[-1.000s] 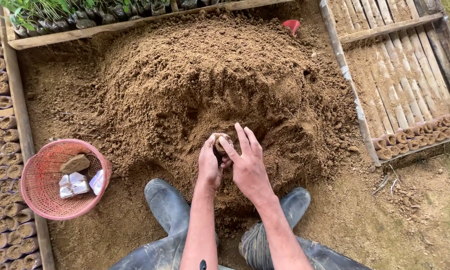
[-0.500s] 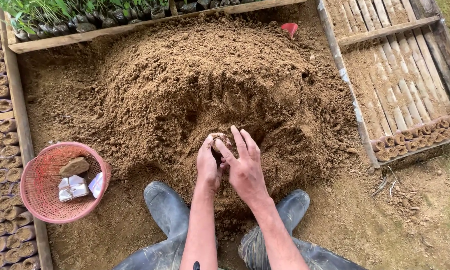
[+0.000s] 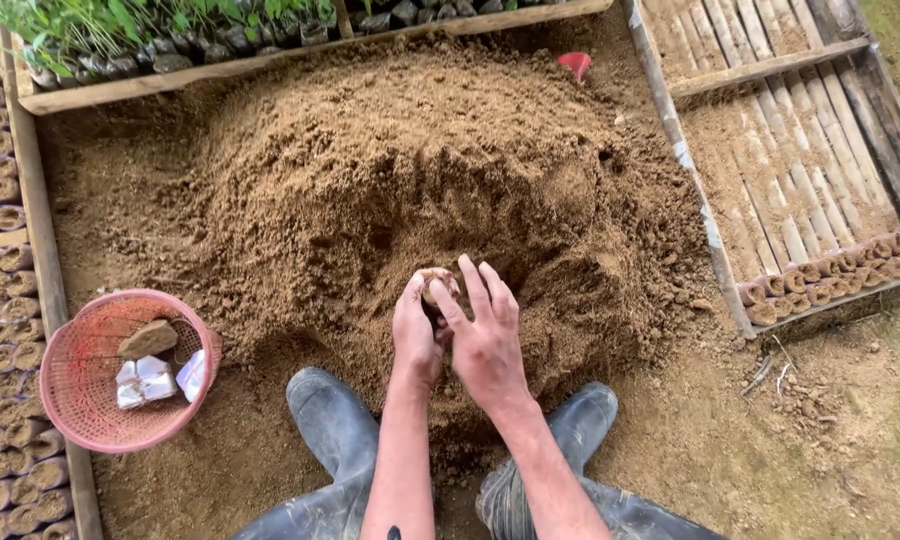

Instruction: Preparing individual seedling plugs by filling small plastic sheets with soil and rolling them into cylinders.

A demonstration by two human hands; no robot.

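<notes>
- Brown, loose soil is lying in a large soil heap [image 3: 390,190] inside a wooden frame [image 3: 30,230]; we are observing the person kneeling at its near edge, both rubber boots [image 3: 335,420] showing below.
- The left hand [image 3: 415,335] is wrapping a small soil-filled bag [image 3: 435,282], fingers curled round it, holding it upright against the foot of the heap.
- The right hand [image 3: 485,345] is resting beside the bag mouth, fingers spread and slightly arched, the forefinger touching the bag's rim.
- We are judging the step in hand as filling and firming 1 bag with soil.
- The next move, in our judgement, is calling for pressing the soil down without splitting the thin wall.
- Filled bags are standing in rows [image 3: 0,300] at the left; a pink basket [image 3: 80,420] of flat bags is sitting near the left knee.
</notes>
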